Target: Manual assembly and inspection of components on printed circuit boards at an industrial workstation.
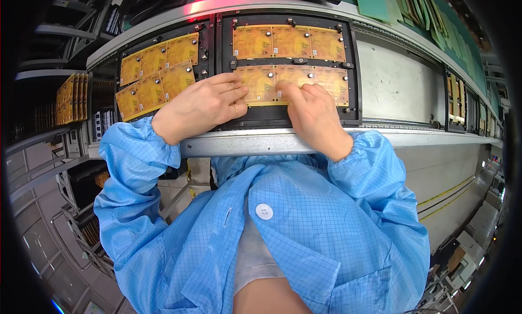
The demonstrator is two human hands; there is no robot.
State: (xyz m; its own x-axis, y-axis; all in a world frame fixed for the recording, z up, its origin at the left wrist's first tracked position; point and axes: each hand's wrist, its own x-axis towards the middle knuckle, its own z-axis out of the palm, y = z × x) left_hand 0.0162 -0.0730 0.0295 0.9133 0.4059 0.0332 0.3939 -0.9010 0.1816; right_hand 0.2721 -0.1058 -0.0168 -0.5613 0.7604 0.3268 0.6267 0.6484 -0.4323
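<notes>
A yellow-brown circuit board panel [333, 81] lies in the lower half of a black carrier frame [261, 118], its lower part partly covered by my hands. At its left edge, my left hand [204, 104] has its fingers bunched together and closed on the board; a ring shows on one finger. My right hand [315, 112] is over the middle of the same panel, index finger bent down onto it and the other fingers curled. What lies under the right fingertips is hidden. A matching upper panel [291, 42] sits above it in the frame, with small black clamps around it.
Another black carrier with two board panels [157, 58] adjoins on the left. Metal conveyor rails [250, 142] run along the near side. A rack of upright boards [72, 99] stands far left, a pale plate [399, 80] lies right, and green sheets [418, 12] lean behind.
</notes>
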